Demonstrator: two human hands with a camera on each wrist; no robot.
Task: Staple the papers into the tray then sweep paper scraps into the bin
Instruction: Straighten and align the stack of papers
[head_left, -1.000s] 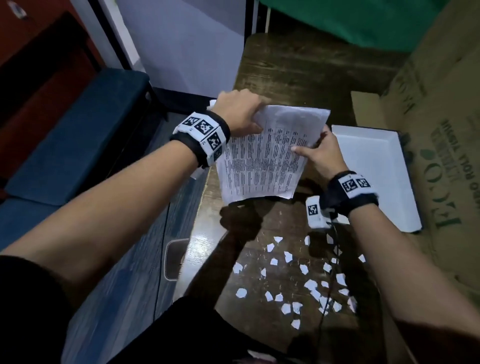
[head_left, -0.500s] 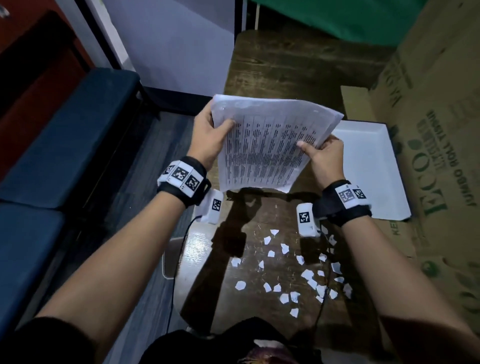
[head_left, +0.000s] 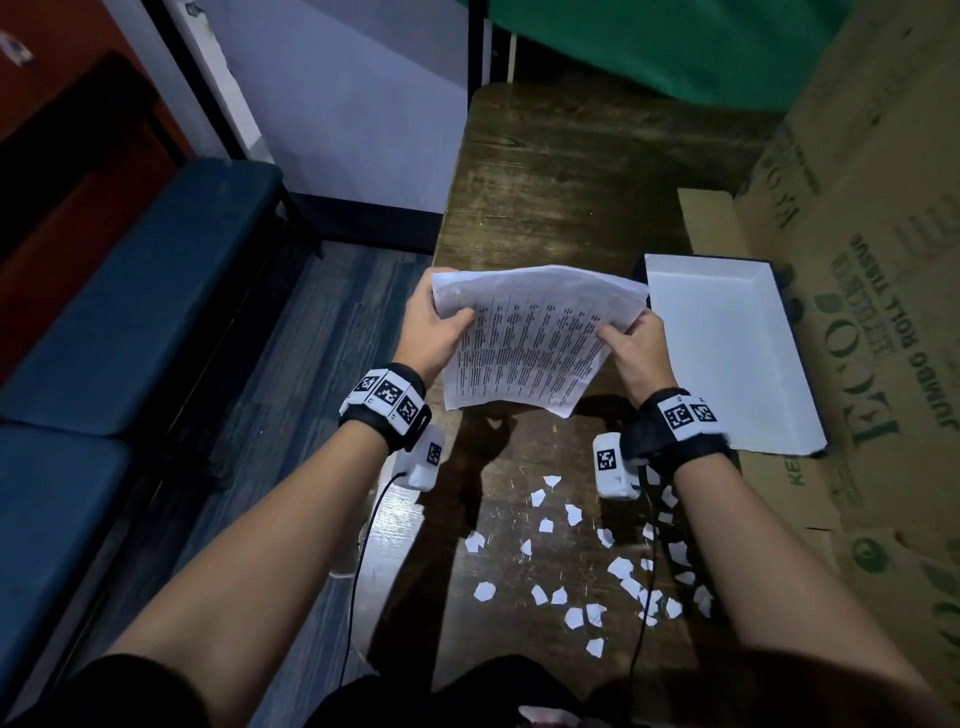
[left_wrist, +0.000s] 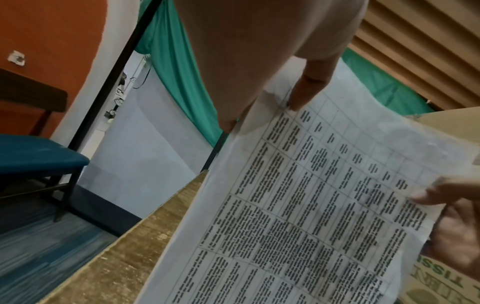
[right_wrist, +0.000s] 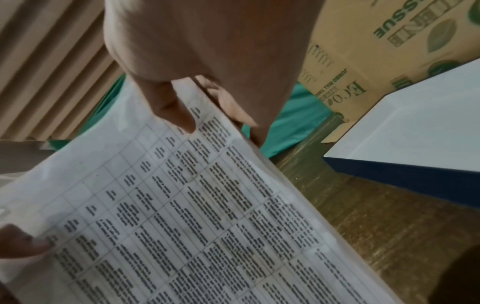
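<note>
- The left hand (head_left: 434, 332) has its grip on the papers (head_left: 530, 343) at their left edge: the thumb lies on the printed face, the other fingers are behind the sheets.
- The right hand (head_left: 636, 353) has its grip on the right edge of the same papers, thumb on the printed face and fingers curled behind; the right wrist view shows the thumb pressing down near the top of the table printed on the page.
- The papers are held in the air above the bench (head_left: 561, 197), tilted, with the printed side towards the person and the lower edge hanging free. How many sheets there are cannot be told.
- The tray (head_left: 779, 431) is white inside with a dark outer wall; it lies on the bench just to the right of the papers, beside the right hand and not touching it.
- The paper scraps (head_left: 576, 561) lie scattered on the bench, nearer to the person than the papers, mostly below the right wrist.
- Cardboard boxes (head_left: 883, 291) with green lettering stand to the right of the tray, against it.
- A green cloth (head_left: 675, 47) hangs beyond the far end of the bench, behind the papers.
- A blue seat (head_left: 130, 291) stands well to the left of the papers, apart from the bench, on the floor (head_left: 291, 364).
</note>
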